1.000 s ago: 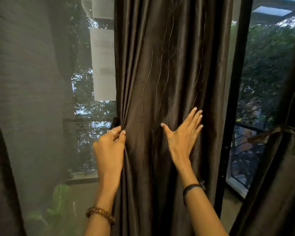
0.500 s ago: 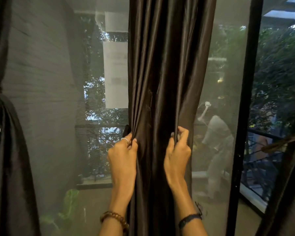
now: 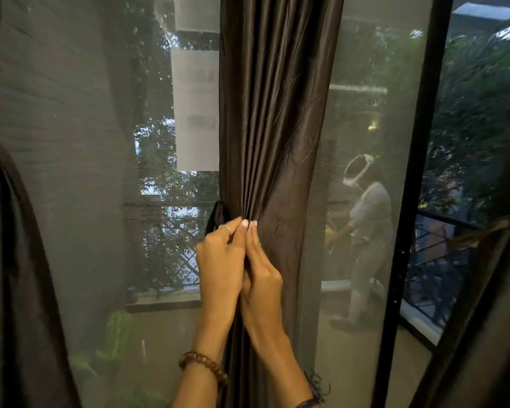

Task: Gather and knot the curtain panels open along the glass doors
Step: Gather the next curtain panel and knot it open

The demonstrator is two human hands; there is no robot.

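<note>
The glass doors [image 3: 365, 113] are filling the wall ahead, their mesh letting the trees and a balcony rail show through, with a dark frame post [image 3: 418, 172] standing right of centre. Two side panels, one at the far left [image 3: 18, 290] and one at the far right [image 3: 498, 290], are already hanging cinched at the waist, so the work seems to be sitting on the last one. That middle panel [image 3: 277, 98] is hanging between them, drawn into a narrow column of pleats that are fanning out above the hands and falling straight below. The gathering step looks nearly finished. The left hand [image 3: 220, 266] is clenching the left edge of the bunch, ring finger showing, a bead bracelet [image 3: 202, 365] sitting on its wrist. The right hand [image 3: 262, 278] is pressing in against it, thumbs touching, its grip closing on the pleats from the other side. A small dark loop, perhaps a tieback [image 3: 217, 216], is poking out just behind the left fingers. Next, I judge, one hand needs to be holding the bunch tight while the other is freeing itself to wrap the cloth round into a knot; the slick fabric looks ready to slide loose if either grip slackens.
</note>
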